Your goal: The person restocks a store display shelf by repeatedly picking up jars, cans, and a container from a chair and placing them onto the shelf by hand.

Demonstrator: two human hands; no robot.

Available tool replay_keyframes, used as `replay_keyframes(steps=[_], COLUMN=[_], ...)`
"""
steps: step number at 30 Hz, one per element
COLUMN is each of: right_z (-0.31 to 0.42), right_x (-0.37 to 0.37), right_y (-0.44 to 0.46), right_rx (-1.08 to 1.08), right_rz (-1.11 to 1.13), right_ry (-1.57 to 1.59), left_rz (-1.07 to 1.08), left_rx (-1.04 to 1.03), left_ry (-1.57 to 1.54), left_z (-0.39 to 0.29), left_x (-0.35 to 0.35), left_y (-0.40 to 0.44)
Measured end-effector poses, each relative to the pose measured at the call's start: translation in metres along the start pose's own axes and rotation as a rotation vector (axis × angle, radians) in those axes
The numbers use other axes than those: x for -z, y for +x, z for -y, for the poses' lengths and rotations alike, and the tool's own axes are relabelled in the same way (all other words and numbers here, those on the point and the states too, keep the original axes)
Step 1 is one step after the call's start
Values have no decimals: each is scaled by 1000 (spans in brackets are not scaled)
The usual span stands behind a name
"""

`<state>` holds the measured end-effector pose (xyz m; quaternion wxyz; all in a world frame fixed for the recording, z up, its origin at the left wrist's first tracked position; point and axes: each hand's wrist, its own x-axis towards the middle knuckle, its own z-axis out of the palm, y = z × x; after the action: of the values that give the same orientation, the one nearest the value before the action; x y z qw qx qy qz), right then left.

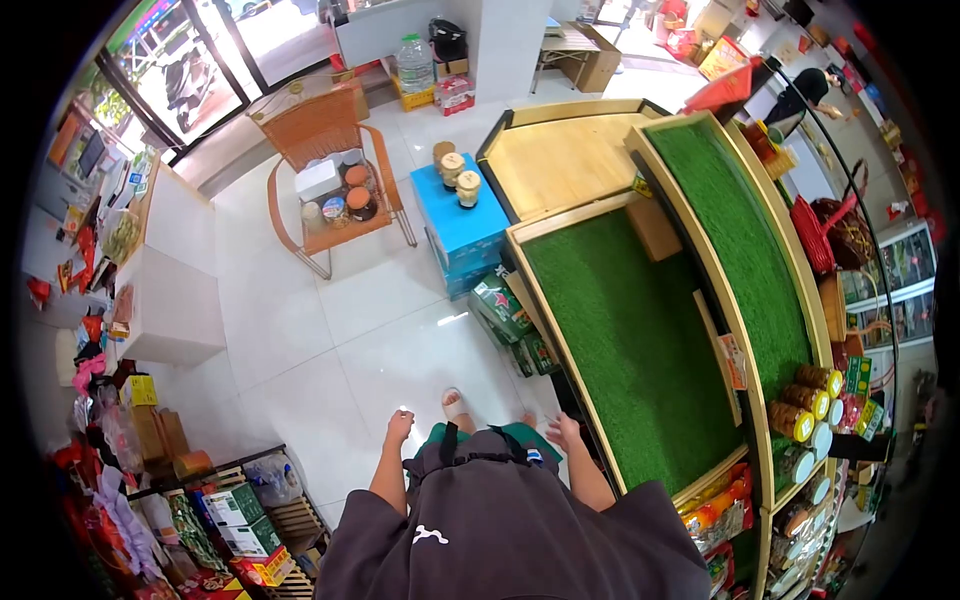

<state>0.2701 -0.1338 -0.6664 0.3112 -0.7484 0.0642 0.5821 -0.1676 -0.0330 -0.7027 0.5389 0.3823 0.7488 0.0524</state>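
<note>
I see right hand (565,431) nearer, fingers parted; turf bin (622,330) just right, long axis fore-aft; left hand (400,427): can't tell finger closure.

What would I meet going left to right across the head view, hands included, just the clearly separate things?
White counter → left hand → left sandal → right hand → stacked jars.

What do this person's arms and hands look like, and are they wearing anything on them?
The left hand and right hand are bare, with no gloves showing. The forearms are uncovered too. Wide, short, dark sleeves cover the upper arms, part of a dark shirt with a small white mark.
</note>
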Motion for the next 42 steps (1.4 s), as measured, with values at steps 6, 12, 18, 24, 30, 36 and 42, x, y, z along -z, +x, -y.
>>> replay_keyframes(steps=[6,12,18,24,30,36,42], right_z=[101,156,177,254,325,371,438], right_x=[-158,-237,-253,-294,-319,-355,-421], right_y=[-18,-15,55,87,87,93,89], right_rx=[150,174,-89,18,144,-11,78], right_rz=[307,404,232,224,145,174,127], right_ry=[62,32,197,209,54,277,536], left_rz=[-108,-17,-2,214,130,185,325], left_rx=[18,-164,-277,-453,-532,-703,-703], left_ry=[-239,34,398,585,260,-42,-25], left_z=[-8,-30,-142,-242,-356,-453,-542], left_x=[45,73,118,135,121,92,98], left_y=[22,97,102,160,201,272,308])
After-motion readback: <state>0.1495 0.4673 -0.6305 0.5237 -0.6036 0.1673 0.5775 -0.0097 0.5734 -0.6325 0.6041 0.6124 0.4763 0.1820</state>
